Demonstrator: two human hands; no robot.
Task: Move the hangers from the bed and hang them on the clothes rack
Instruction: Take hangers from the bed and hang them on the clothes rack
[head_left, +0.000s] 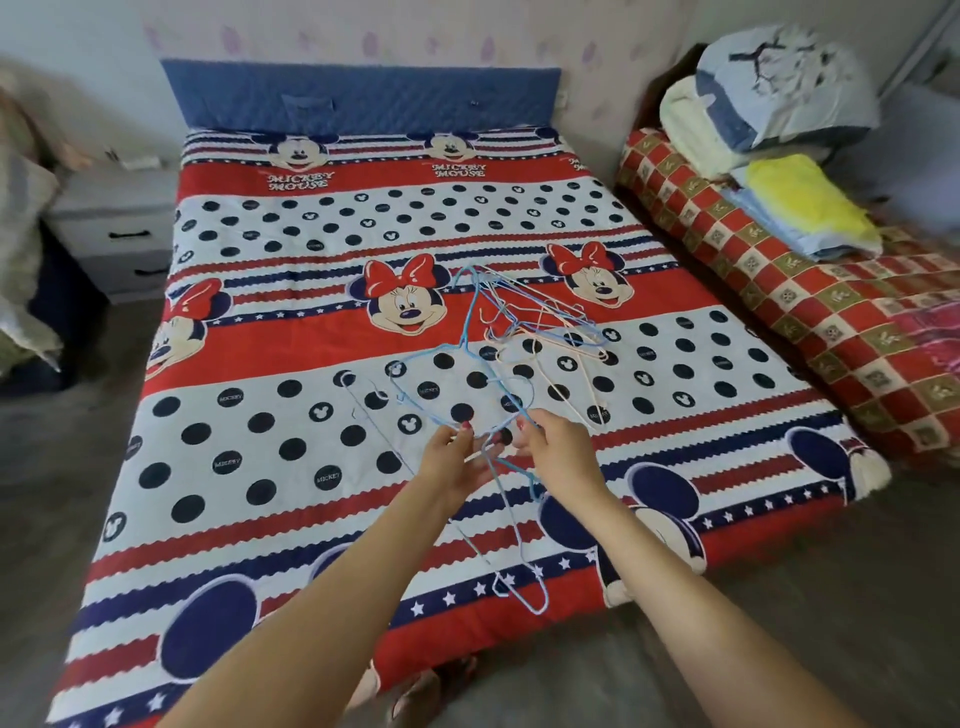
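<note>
Soft, even daylight fills the room, casting only faint shadows under the forearms on the bed (322, 519). Wide-angle distortion bows the edges, and the frame's left and right margins smear into blur, as does the bedding pile (769, 88).

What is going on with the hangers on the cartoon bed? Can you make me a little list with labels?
place: bed with a cartoon mouse cover
left hand: fingers pinch thin hangers
right hand: fingers pinch the same bunch
held hangers: blue and pale, dangling toward the bed's foot
loose hangers: tangled pile of blue, pink and cream, mid-bed
clothes rack: not in view
beside the bed: folded bedding on a checked quilt
progress: no hanger hung yet, as far as shown
</note>
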